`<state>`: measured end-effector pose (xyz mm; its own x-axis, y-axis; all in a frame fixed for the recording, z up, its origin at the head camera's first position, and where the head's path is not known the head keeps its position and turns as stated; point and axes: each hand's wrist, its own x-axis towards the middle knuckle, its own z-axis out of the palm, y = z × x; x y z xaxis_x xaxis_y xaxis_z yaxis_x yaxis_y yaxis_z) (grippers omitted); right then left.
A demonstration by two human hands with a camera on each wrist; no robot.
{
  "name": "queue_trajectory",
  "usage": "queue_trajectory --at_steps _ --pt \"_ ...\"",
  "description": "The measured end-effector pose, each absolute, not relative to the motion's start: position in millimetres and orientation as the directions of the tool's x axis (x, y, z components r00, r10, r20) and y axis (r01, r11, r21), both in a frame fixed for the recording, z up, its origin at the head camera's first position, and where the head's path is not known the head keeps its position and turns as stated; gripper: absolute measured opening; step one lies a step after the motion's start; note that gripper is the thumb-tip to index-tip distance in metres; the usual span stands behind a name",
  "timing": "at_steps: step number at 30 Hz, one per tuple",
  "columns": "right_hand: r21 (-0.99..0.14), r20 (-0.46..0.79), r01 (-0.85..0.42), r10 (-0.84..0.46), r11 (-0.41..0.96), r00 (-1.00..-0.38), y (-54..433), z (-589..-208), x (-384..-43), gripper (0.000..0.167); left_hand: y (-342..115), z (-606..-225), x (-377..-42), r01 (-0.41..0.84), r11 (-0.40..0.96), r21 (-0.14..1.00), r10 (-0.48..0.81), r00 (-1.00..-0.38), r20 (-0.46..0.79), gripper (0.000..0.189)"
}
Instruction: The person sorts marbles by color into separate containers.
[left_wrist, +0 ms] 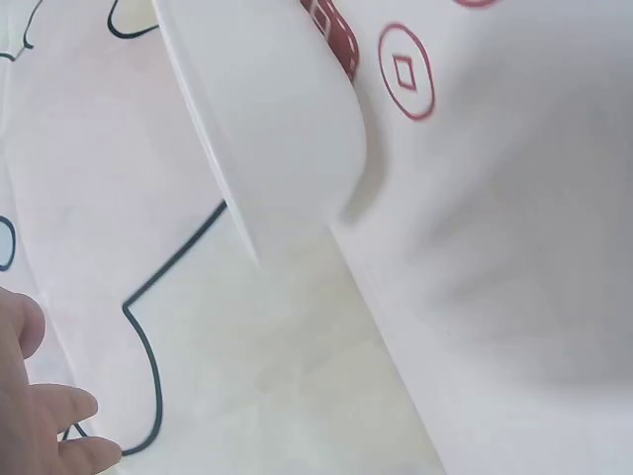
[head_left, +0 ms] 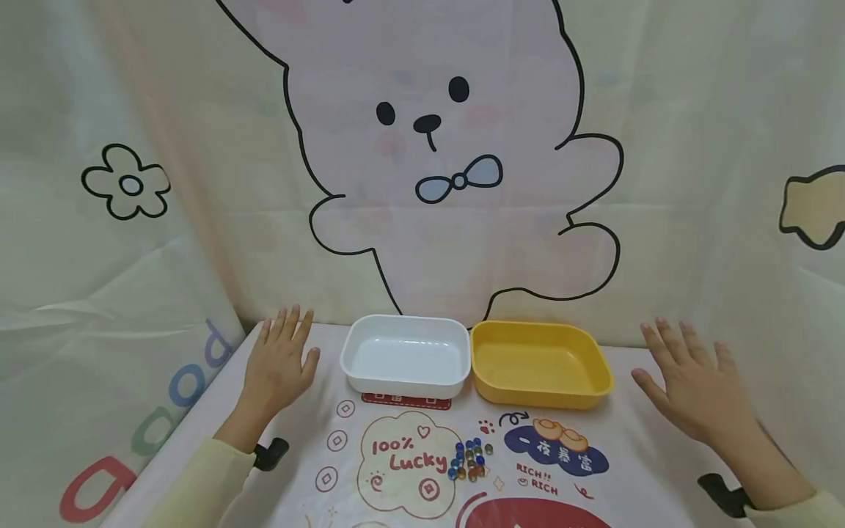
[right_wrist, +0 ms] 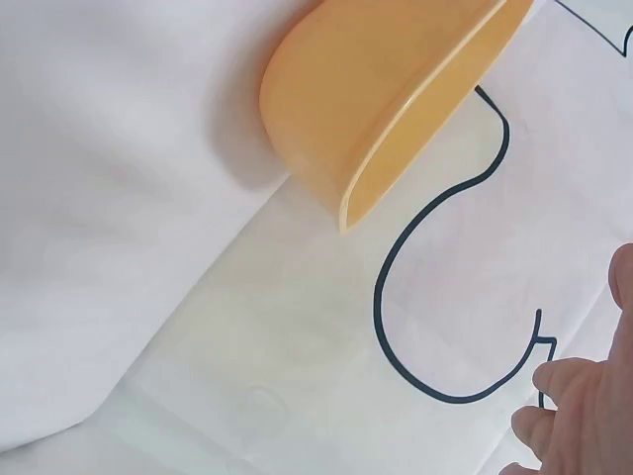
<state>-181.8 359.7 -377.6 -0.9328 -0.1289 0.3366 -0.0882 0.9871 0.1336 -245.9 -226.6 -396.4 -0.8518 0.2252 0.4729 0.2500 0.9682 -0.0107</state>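
My left hand (head_left: 280, 363) is held with spread, straight fingers to the left of a white rectangular tub (head_left: 408, 389), holding nothing. To the right of a yellow tub (head_left: 541, 396), my right hand (head_left: 700, 389) is likewise spread and bare. The two tubs stand side by side at the table's back edge, and their visible insides hold nothing. In front of them lies a small cluster of blue and brownish glass marbles (head_left: 471, 460). The left wrist view shows the white tub's end (left_wrist: 287, 129); the right wrist view shows the yellow tub's end (right_wrist: 336, 99).
A printed white table cover (head_left: 310, 425) with red, blue and orange drawings lies under everything. Behind the table hangs a pale curtain (head_left: 462, 249) with a cartoon bear, and it continues along the left side. Black straps with small cameras (head_left: 271, 455) sit at both wrists.
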Motion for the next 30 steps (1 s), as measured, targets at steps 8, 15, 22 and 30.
queue_trajectory --at_steps 8,15,22,30 --pt "0.146 0.365 -0.132 -0.177 0.981 -0.914 343.2 -378.8 -180.7 0.080 -205.1 -389.8 -228.9 0.295 0.955 -0.016 0.272 -0.856 0.441 0.065" --pt "0.145 0.440 -0.216 -0.258 0.966 -0.860 328.8 -379.9 -182.9 0.067 -183.2 -392.5 -215.4 0.349 0.937 0.001 0.307 -0.826 0.472 0.064" --pt "0.078 0.530 -0.364 -0.348 0.928 -0.773 311.8 -382.6 -191.2 0.048 -156.6 -399.4 -200.6 0.449 0.887 0.110 0.338 -0.792 0.509 0.062" --pt "-0.211 0.511 -0.432 -0.277 0.877 -0.814 292.7 -396.3 -201.2 0.035 -126.4 -405.9 -185.1 0.477 0.825 0.302 0.333 -0.843 0.422 0.063"
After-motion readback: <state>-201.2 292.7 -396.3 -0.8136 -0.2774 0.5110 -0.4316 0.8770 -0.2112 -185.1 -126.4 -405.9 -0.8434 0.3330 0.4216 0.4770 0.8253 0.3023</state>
